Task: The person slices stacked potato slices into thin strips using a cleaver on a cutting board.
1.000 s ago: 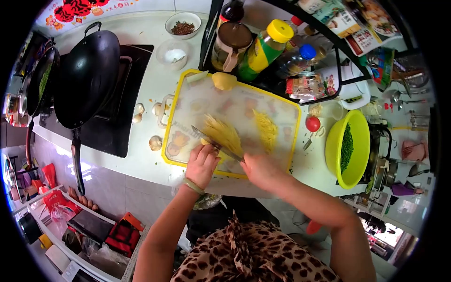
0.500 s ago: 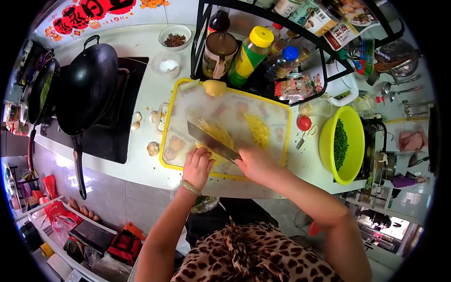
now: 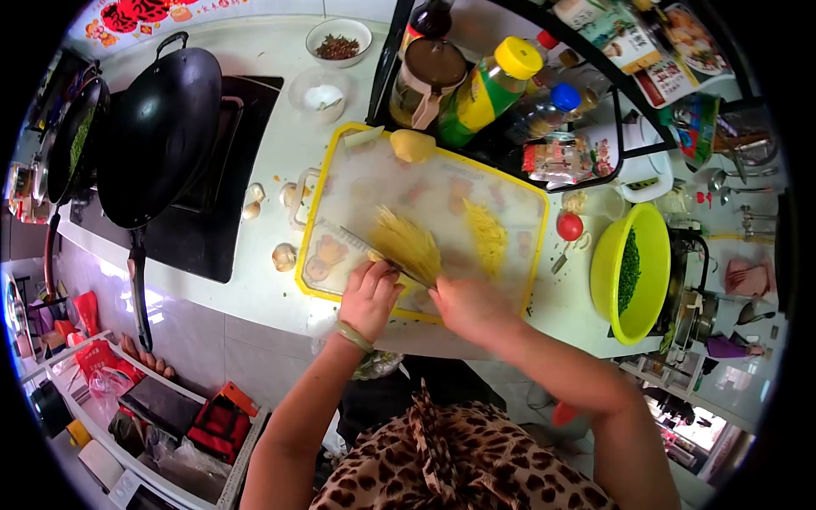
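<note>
My right hand (image 3: 474,310) is wrapped around the handle of a kitchen knife (image 3: 361,240), whose blade slants up and left and shows nearly edge-on. Right against the blade, my left hand (image 3: 371,299) presses its bent fingers on potato slices, mostly hidden beneath it. Beyond the blade lies a pile of thin yellow potato shreds (image 3: 406,242), and a second heap of shreds (image 3: 487,240) is farther right. All of this is on a yellow-rimmed cutting board (image 3: 537,242). A whole peeled potato (image 3: 413,146) rests at the board's far edge.
A black wok (image 3: 161,136) stands on the stove at left. Garlic (image 3: 285,257) lies beside the board. Behind stand a black rack and a yellow-capped bottle (image 3: 497,85). To the right are a red round object (image 3: 569,226) and a lime-green basin (image 3: 650,289) holding chopped greens.
The knife blade has turned from showing its broad face to nearly edge-on, close by my left fingers. More of the shred pile is exposed. The whole view has shifted slightly.
</note>
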